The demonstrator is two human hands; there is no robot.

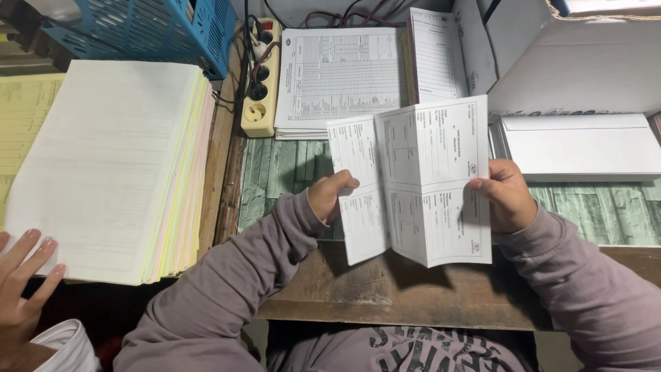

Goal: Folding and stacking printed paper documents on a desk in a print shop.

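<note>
Folded form (420,186), lower corner hiding desk (358,289)

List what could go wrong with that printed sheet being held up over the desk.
1. The left hand and right hand pinch the folded form sheet only at its edges; it may crease off its fold or slip.
2. Another person's hand rests by the tall paper stack, whose edge overhangs; a nudge could spill it.

White printed form sheet (420,182), creased vertically, half-folded, held upright above wooden desk edge.
</note>
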